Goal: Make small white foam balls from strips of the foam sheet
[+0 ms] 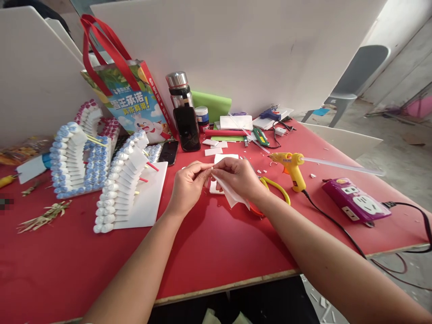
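Both hands meet over the middle of the red table (pixel 209 252). My left hand (pixel 189 186) is closed, its thumb and forefinger pinching the tip of a white tissue-like sheet (pixel 232 192). My right hand (pixel 239 177) pinches the same sheet, which hangs down below its fingers. Behind the fingers lie small white foam pieces (pixel 226 157), partly hidden. To the left stands a curved model of white puffs and layered strips (pixel 114 189) on a white board (pixel 153 202). Pliers with yellow handles (pixel 283 191) lie partly under my right wrist.
A yellow glue gun (pixel 293 171) and a purple power strip (pixel 357 200) with cables are on the right. Farther back stand a steel flask (pixel 178 85), a propped phone (pixel 187 128) and a printed bag (pixel 135 103). A blue-and-white model (pixel 72 157) sits left. A green cutter (pixel 260 137) lies behind.
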{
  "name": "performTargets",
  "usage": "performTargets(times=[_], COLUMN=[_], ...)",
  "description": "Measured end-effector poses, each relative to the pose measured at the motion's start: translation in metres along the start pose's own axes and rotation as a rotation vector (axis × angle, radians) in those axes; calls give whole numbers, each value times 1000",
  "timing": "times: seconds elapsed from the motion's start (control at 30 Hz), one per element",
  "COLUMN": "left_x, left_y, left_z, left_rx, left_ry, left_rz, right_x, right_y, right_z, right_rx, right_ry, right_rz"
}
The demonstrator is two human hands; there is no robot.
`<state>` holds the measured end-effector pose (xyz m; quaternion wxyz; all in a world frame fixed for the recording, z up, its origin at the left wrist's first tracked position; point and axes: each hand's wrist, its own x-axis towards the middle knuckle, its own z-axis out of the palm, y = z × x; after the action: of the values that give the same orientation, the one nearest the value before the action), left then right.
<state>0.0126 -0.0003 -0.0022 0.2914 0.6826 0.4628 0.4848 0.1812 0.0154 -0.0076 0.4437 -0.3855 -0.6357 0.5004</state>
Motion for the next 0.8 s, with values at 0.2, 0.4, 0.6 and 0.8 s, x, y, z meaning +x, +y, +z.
performTargets(times=[0.2, 0.4, 0.6, 0.8], left_x=[0, -1, 0, 1], left_y=[1, 2, -4, -7], left_z=[1, 2, 0, -1], left_rx=[90, 118, -10, 10], left_ry=[-7, -21, -63, -23], left_rz=[51, 76, -123, -83], right_x=[-1, -2, -1, 3], right_y=[1, -3, -2, 3], right_z=[2, 3, 0, -2], right_rx=[-241, -341, -398, -265], right_ry=[71, 133, 105, 80], right_rz=[-72, -86, -148, -128])
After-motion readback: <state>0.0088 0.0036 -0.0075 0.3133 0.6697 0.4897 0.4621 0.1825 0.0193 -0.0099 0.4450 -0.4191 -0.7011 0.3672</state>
